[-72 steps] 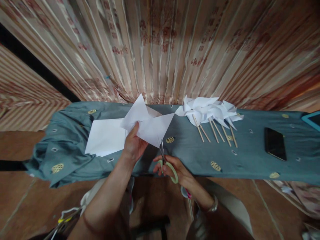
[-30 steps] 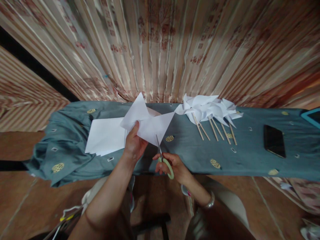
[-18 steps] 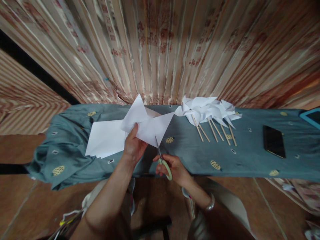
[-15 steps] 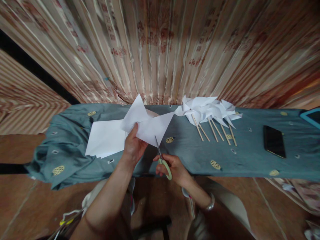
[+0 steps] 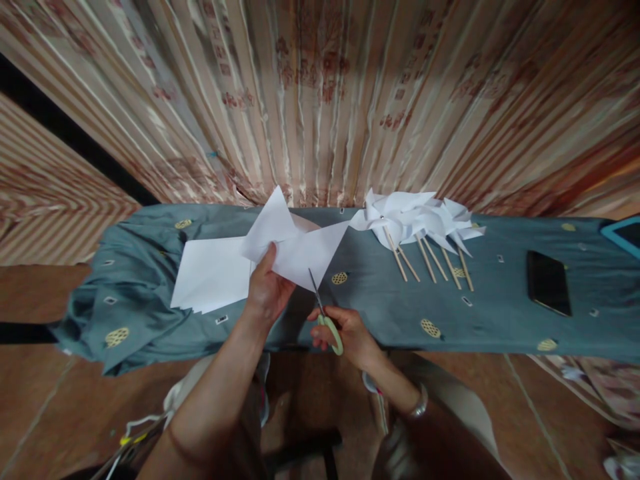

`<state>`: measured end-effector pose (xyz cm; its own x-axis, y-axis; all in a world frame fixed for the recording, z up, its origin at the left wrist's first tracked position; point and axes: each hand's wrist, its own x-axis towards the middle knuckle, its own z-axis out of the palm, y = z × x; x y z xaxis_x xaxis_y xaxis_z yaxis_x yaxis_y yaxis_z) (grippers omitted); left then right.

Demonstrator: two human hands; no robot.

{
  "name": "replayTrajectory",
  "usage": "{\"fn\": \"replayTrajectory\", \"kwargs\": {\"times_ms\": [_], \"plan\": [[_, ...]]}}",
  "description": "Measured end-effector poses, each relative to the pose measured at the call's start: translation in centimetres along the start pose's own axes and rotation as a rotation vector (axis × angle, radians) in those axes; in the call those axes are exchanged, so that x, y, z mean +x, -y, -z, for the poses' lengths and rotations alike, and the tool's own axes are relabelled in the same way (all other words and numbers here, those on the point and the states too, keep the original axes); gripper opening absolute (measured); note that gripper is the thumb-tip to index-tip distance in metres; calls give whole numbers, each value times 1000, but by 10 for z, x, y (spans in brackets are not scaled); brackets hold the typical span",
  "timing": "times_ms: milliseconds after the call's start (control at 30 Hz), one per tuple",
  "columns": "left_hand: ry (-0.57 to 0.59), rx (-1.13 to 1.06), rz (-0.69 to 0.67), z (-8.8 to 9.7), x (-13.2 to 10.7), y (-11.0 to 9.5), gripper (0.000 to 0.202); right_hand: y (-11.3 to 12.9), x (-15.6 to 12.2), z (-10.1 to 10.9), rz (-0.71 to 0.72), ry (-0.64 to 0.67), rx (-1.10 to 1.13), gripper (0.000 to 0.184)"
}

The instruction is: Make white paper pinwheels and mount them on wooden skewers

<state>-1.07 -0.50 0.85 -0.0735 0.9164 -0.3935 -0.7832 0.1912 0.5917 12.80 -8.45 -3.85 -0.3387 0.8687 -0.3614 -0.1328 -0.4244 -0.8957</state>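
My left hand (image 5: 269, 287) grips a white sheet of paper (image 5: 307, 253), its thumb on top near the middle. The sheet has cuts running in from its corners, and its flaps stand apart. In my right hand (image 5: 345, 330) are scissors (image 5: 330, 332) with pale green handles, fingers through the loops. The blades point up at the sheet's lower right corner and overlap it in view; whether they touch it I cannot tell. Left of the held sheet lies a stack of white paper (image 5: 213, 273), partly covered by it.
Several white paper pinwheels (image 5: 400, 217) on wooden sticks lie to the right on the grey-green cloth (image 5: 370, 320). Further right are a black phone (image 5: 549, 283) and a blue-edged device (image 5: 623, 235). A striped curtain (image 5: 320, 100) hangs along the back edge.
Almost nothing differs. The whole view has shifted very slightly; both hands keep their hold on the paper and the scissors.
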Motion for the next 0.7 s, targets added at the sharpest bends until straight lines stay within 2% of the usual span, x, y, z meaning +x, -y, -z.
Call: {"fn": "replayTrajectory", "kwargs": {"times_ms": [133,433,700], "plan": [[-8,2,14,0,0,1,24,3,0,-2,-40,-30,88,40],[9,39,89,1,-5,8,25,4,3,1,-14,-54,81,42],[23,33,74,5,-3,8,22,3,5,-1,-25,-73,122,41]]}}
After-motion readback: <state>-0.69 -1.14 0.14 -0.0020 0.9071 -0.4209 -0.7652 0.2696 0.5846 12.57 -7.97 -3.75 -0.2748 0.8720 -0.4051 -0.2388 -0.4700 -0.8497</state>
